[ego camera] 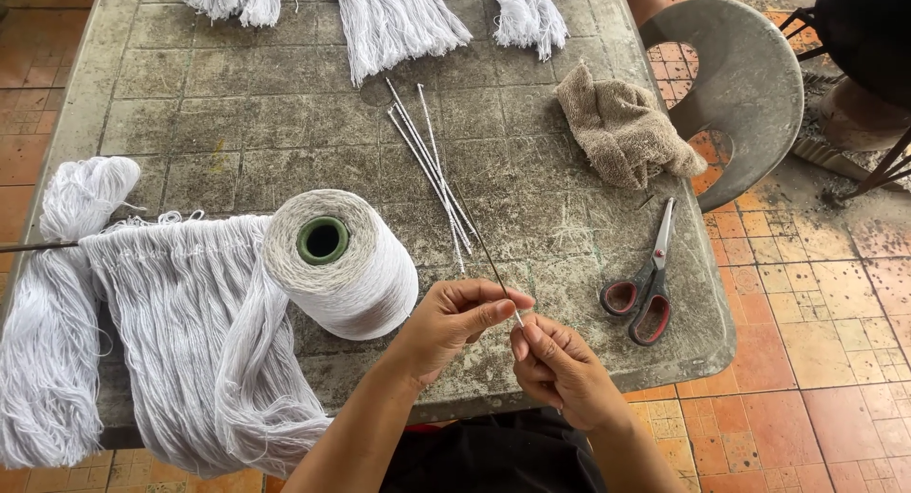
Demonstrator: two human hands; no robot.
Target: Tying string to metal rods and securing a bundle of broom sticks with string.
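Both hands at near edge of table (237, 123), meeting over thin dark needle (486, 251). Left hand (454, 324) grip pinched on needle shaft, thumb and forefinger tight. Right hand (560, 370) just beside, fingers curled, grip closed on needle's near end with white thread. Needle slants far-left over table. Cone of white yarn (340, 262) left of hands, lying on side. White fringe (180, 322) draped over near-left edge. White sticks (432, 166) just beyond needle. Red-handled scissors (645, 284) right. Beige rag (622, 128) far right.
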